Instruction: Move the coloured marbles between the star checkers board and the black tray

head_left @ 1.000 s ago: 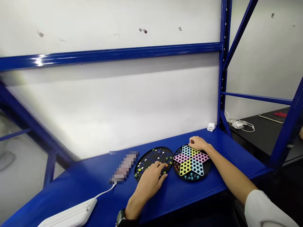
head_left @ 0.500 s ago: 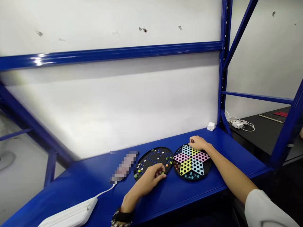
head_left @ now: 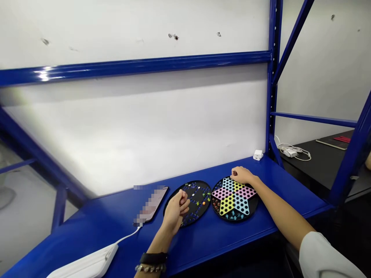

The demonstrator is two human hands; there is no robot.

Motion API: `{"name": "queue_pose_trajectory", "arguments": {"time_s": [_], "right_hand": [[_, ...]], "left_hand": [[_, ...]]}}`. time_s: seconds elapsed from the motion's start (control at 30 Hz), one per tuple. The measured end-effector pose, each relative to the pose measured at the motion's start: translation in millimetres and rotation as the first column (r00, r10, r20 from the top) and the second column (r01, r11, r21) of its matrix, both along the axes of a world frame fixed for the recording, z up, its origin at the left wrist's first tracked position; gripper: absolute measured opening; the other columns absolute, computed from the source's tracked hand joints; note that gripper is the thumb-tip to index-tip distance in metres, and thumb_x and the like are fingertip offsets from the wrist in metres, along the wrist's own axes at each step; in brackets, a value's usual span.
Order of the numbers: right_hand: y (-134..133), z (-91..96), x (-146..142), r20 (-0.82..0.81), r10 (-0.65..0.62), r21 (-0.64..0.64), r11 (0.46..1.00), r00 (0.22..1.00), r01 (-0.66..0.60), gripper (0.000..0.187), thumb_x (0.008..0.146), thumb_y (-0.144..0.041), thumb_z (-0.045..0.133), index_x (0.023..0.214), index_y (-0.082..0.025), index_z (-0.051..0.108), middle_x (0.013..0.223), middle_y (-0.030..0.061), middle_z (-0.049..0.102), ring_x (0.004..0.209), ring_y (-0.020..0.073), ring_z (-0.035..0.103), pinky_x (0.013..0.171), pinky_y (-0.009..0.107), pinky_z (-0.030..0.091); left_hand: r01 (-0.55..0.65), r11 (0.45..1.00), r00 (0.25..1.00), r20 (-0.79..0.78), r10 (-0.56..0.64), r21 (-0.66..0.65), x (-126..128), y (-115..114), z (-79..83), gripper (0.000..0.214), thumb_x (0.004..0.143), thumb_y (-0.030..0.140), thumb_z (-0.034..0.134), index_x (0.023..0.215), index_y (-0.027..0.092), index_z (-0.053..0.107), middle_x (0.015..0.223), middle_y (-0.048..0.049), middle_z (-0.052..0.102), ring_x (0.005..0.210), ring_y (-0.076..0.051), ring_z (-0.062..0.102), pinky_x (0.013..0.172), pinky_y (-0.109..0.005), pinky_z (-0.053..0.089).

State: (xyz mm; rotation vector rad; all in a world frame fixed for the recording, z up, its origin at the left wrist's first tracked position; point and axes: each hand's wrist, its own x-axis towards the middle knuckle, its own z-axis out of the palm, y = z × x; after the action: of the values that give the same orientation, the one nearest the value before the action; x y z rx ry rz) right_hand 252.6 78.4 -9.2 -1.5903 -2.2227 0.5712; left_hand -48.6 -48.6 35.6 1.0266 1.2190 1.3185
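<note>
We start at the black round tray (head_left: 198,195), which lies flat near the middle of the blue shelf (head_left: 246,231) with small coloured marbles (head_left: 203,201) scattered in its recesses. The left hand (head_left: 175,210) is raised over the near left part of this tray and hides that edge. Its fingers are curled into a loose fist with the thumb pressed against the forefinger. We cannot tell whether a marble sits inside the fist.

Just beside the tray, to its right, lies the star board (head_left: 234,197), a round black board with a star of pink, yellow, blue and green points full of holes. A few marbles lie along its near rim. The right hand (head_left: 242,175) rests palm down at the board's far edge with its fingers bent towards the surface. We cannot tell how far they close or whether they pinch anything.

The left wrist carries a dark band and a bracelet (head_left: 152,258), and the right arm ends in a white sleeve (head_left: 324,258). To the left of the tray lies a phone (head_left: 150,206), blurred over. A white cable (head_left: 127,236) runs from it to a white device (head_left: 87,264) at the near left corner. A small white plug (head_left: 257,155) sits at the back of the shelf against the wall. On the black table (head_left: 321,170) further right we see a bundle of white cords (head_left: 292,152).
</note>
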Motion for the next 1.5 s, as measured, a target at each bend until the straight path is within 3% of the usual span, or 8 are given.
{"name": "queue_pose_trajectory", "arguments": {"time_s": [0.13, 0.3, 0.4, 0.6, 0.73, 0.9, 1.17, 1.5], "right_hand": [[-0.5, 0.4, 0.2, 0.008, 0.000, 0.003, 1.000, 1.000, 0.000, 0.015, 0.084, -0.030, 0.055, 0.073, -0.020, 0.055, 0.076, 0.0014, 0.063, 0.065, 0.0136, 0.053, 0.057, 0.025, 0.031], [-0.7, 0.7, 0.5, 0.016, 0.001, 0.001, 1.000, 1.000, -0.001, 0.016, 0.084, -0.030, 0.054, 0.072, -0.020, 0.053, 0.076, 0.0012, 0.062, 0.066, 0.0135, 0.054, 0.057, 0.025, 0.031], [-1.4, 1.9, -0.1, 0.019, -0.006, -0.006, 1.000, 1.000, 0.006, 0.016, 0.084, -0.031, 0.055, 0.073, -0.020, 0.054, 0.077, 0.0017, 0.062, 0.066, 0.0139, 0.054, 0.058, 0.025, 0.031], [-3.2, 4.7, -1.1, 0.019, -0.002, -0.007, 1.000, 1.000, 0.002, 0.017, 0.084, -0.032, 0.056, 0.073, -0.020, 0.053, 0.077, 0.0017, 0.063, 0.066, 0.0138, 0.054, 0.058, 0.025, 0.031], [-3.2, 3.8, -0.5, 0.018, 0.007, -0.006, 1.000, 1.000, -0.007, 0.016, 0.085, -0.030, 0.054, 0.072, -0.020, 0.053, 0.075, 0.0016, 0.062, 0.065, 0.0137, 0.053, 0.057, 0.025, 0.031], [-2.7, 2.5, -0.2, 0.008, 0.010, -0.011, 1.000, 1.000, -0.010, 0.017, 0.085, -0.030, 0.054, 0.071, -0.020, 0.052, 0.076, 0.0017, 0.062, 0.065, 0.0136, 0.053, 0.057, 0.025, 0.031], [-2.2, 2.4, 0.1, 0.024, 0.009, -0.008, 1.000, 1.000, -0.009, 0.019, 0.085, -0.033, 0.055, 0.072, -0.020, 0.051, 0.075, 0.0011, 0.060, 0.064, 0.0135, 0.052, 0.056, 0.025, 0.031], [-2.2, 1.7, -0.8, 0.005, -0.001, -0.006, 1.000, 1.000, 0.001, 0.016, 0.084, -0.032, 0.056, 0.073, -0.020, 0.054, 0.076, 0.0019, 0.062, 0.067, 0.0144, 0.055, 0.058, 0.025, 0.032]], "left_hand": [[0.069, 0.989, 0.510, -0.856, 0.079, 0.133, 3.7, 1.9, -13.3, 0.028, 0.093, 0.039, 0.040, 0.095, 0.020, 0.060, 0.087, -0.0068, 0.067, 0.085, -0.025, 0.064, 0.070, -0.032, 0.047], [0.183, 0.982, 0.035, -0.998, -0.061, -0.054, 12.3, -0.5, -22.8, 0.031, 0.094, 0.045, 0.036, 0.104, 0.021, 0.054, 0.089, -0.0079, 0.069, 0.087, -0.026, 0.067, 0.072, -0.033, 0.044], [0.215, 0.976, 0.129, -0.989, -0.070, -0.041, 12.4, 2.4, -24.9, 0.029, 0.094, 0.044, 0.035, 0.089, 0.022, 0.053, 0.076, -0.0043, 0.065, 0.075, -0.023, 0.064, 0.066, -0.032, 0.042], [0.020, 0.993, 0.997, -0.082, -0.010, 0.119, -14.4, 7.2, -0.2, 0.028, 0.087, 0.042, 0.046, 0.069, 0.022, 0.039, 0.057, 0.0078, 0.032, 0.042, -0.007, 0.028, 0.042, -0.020, 0.025], [0.006, 0.999, 0.876, 0.482, -0.031, 0.053, -37.9, 1.2, 13.9, 0.016, 0.083, 0.022, 0.048, 0.070, 0.020, 0.038, 0.058, 0.0085, 0.032, 0.038, -0.004, 0.022, 0.038, -0.015, 0.024], [-0.113, 0.992, 0.993, 0.032, 0.112, 0.056, -56.5, 4.6, 2.6, 0.020, 0.085, 0.032, 0.050, 0.071, 0.021, 0.043, 0.053, 0.0094, 0.032, 0.037, -0.005, 0.023, 0.040, -0.019, 0.023], [-0.161, 0.987, 0.076, -0.997, 0.017, 0.005, -83.5, 4.6, -12.5, 0.039, 0.093, 0.047, 0.032, 0.103, 0.022, 0.060, 0.093, -0.0136, 0.071, 0.090, -0.033, 0.066, 0.077, -0.039, 0.045], [-0.098, 0.987, -0.003, -0.992, -0.126, -0.125, -87.6, 5.8, -18.3, 0.038, 0.091, 0.055, 0.035, 0.091, 0.024, 0.057, 0.082, -0.0099, 0.072, 0.088, -0.033, 0.068, 0.069, -0.035, 0.043]]}}
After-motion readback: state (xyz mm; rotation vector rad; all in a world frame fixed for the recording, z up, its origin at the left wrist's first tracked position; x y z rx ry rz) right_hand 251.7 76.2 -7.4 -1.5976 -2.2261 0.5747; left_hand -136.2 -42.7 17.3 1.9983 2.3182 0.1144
